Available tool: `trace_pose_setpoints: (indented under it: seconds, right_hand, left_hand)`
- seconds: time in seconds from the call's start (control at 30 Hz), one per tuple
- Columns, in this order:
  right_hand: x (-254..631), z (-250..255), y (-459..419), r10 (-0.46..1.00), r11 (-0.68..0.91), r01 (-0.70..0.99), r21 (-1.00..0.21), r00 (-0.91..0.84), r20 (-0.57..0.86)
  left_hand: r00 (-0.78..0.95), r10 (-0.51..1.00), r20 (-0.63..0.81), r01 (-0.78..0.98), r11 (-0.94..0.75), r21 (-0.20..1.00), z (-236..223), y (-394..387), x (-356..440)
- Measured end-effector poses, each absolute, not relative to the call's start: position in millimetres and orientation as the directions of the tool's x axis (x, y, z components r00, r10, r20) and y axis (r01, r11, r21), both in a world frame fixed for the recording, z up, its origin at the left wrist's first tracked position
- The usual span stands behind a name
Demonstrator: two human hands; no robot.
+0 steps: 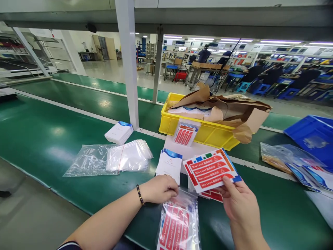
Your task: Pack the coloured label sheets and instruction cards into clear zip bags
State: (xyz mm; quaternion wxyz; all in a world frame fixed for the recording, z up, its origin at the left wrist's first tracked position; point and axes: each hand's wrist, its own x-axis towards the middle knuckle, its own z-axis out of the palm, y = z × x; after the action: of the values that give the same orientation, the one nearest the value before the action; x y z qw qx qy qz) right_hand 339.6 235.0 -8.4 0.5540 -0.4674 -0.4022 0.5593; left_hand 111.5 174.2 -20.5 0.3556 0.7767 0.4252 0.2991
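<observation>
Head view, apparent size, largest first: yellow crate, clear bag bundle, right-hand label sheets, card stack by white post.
1. Yellow crate
2. Clear bag bundle
3. Label sheets (nearness may enlarge them)
4. Card stack

Looks like a factory workroom, judging by the long green worktable point(52, 139), yellow bin point(208, 139) with brown paper point(251, 119), strip lights point(281, 42) and people point(273, 75) on blue stools point(244, 86).

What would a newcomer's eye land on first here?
Probably the yellow crate beyond the hands, with torn brown paper spilling over its rim. Nearer, the right hand holds red labels above the green bench. Beside it, the left hand is at the top of a clear bag.
</observation>
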Motion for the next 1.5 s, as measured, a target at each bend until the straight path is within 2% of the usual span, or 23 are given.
trace_pose_setpoints:
  seconds: [0.1, 0.27, 0.53, 0.6, 0.67, 0.77, 0.83, 0.93, 1.03, 1.27, 1.5]
  right_hand:
    - [337.2, -7.7, 232.0, 0.995, -0.095, -0.205, -0.974, -0.034, -0.090]
    - [339.4, -7.5, 223.2, 0.986, -0.081, -0.029, -0.996, -0.146, -0.076]
    - [328.6, -0.3, 210.6, 0.932, 0.028, 0.206, -0.978, -0.358, -0.048]
    - [326.1, 3.0, 208.3, 0.868, 0.152, 0.306, -0.940, -0.496, -0.021]
    - [324.6, 7.8, 206.6, 0.745, 0.275, 0.354, -0.894, -0.666, -0.034]
    - [323.0, 13.8, 204.4, 0.599, 0.298, 0.352, -0.887, -0.792, -0.113]
    - [323.0, 14.0, 203.8, 0.595, 0.268, 0.360, -0.894, -0.792, -0.140]
    - [325.4, 7.5, 204.5, 0.677, 0.228, 0.403, -0.886, -0.720, -0.153]
    - [328.5, -2.3, 205.6, 0.750, 0.197, 0.458, -0.867, -0.640, -0.168]
    - [327.1, -6.8, 206.2, 0.791, 0.240, 0.493, -0.836, -0.598, -0.126]
    - [318.6, -5.0, 201.4, 0.783, 0.271, 0.489, -0.829, -0.613, -0.105]
  left_hand:
    - [0.549, 0.812, 0.200, 0.359, -0.445, 0.820, -19.3, 173.8, 112.8]
    - [0.397, 0.900, 0.181, 0.222, -0.285, 0.932, -17.0, 171.0, 114.2]
    - [0.270, 0.941, 0.202, 0.128, -0.243, 0.962, -20.5, 169.0, 121.5]
    - [0.208, 0.954, 0.218, 0.059, -0.235, 0.970, -21.3, 167.8, 123.8]
    - [0.161, 0.965, 0.206, 0.012, -0.211, 0.977, -22.3, 166.5, 126.1]
    - [0.143, 0.971, 0.190, -0.030, -0.187, 0.982, -24.8, 165.7, 128.8]
    - [0.148, 0.977, 0.155, -0.078, -0.145, 0.986, -26.8, 166.3, 129.7]
    - [0.189, 0.982, -0.020, -0.179, 0.055, 0.982, -29.0, 168.2, 130.0]
    - [0.187, 0.974, -0.127, -0.159, 0.157, 0.975, -29.2, 169.7, 129.6]
    - [0.181, 0.972, -0.148, -0.024, 0.155, 0.988, -28.5, 172.3, 127.3]
    - [0.176, 0.980, -0.096, -0.135, 0.121, 0.983, -30.0, 169.2, 130.7]
